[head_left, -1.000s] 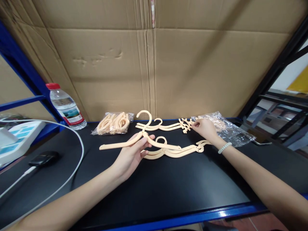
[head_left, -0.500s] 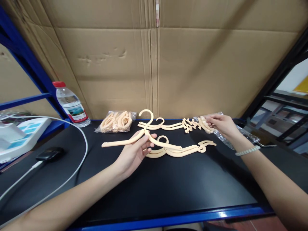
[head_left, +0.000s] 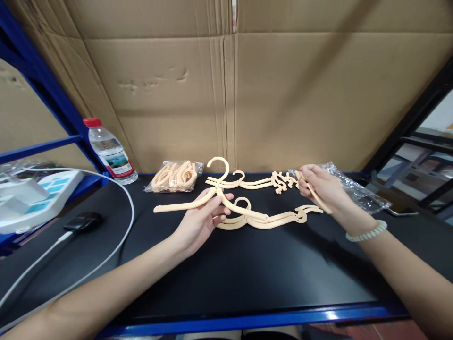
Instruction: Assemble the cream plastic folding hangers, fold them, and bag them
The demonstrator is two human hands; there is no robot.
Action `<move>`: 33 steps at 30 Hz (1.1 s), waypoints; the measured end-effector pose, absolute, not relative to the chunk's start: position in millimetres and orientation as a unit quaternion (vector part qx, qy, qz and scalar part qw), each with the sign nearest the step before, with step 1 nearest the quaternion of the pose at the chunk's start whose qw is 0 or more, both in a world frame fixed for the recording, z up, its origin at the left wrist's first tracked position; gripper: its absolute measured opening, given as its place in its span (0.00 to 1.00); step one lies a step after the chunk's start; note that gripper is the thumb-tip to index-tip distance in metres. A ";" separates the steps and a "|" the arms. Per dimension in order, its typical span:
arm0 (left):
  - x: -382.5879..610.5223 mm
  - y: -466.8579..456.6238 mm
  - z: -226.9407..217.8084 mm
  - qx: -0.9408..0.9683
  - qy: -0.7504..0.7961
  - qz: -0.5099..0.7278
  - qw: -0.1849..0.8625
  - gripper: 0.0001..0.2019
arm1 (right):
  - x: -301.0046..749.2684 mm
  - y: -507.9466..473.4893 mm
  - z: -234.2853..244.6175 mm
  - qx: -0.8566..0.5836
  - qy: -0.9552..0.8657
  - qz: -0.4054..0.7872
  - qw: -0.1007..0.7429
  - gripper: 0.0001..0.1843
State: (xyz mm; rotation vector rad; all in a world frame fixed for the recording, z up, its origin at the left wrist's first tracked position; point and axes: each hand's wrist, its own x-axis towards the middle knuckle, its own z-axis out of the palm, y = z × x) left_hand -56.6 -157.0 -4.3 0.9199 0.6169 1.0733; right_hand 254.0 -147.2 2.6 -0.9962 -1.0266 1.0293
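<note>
My left hand (head_left: 201,221) grips a cream plastic clothes hanger (head_left: 182,206) at its middle, hook up and both arms spread. In my right hand (head_left: 320,185) is a thin cream hanger bar (head_left: 319,200), pinched at its upper end and slanting down to the right. Behind the held hanger, on the black tabletop, lie a folded hanger (head_left: 255,183) and, nearer me, another hanger (head_left: 269,223) with a curved loose piece (head_left: 308,209) at its right end. A cluster of small cream connector pieces (head_left: 281,182) rests left of my right hand.
Back left, a clear bag of cream hanger parts (head_left: 175,177) lies near a water bottle (head_left: 115,156). A white cable (head_left: 130,212), a black plug (head_left: 81,222) and a white power strip (head_left: 58,193) sit at left. A crumpled plastic bag (head_left: 357,189) lies at right, before a cardboard wall (head_left: 300,94).
My right hand has drawn a hanger bar out from the plastic bag and raised it slightly toward me. My left hand keeps holding the hanger. The whole view has shifted a little.
</note>
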 end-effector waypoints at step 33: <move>-61.3 -156.2 -5.3 0.459 0.297 0.513 0.662 0.11 | 201.6 -173.8 -5.8 -0.423 -0.494 0.556 0.517 0.15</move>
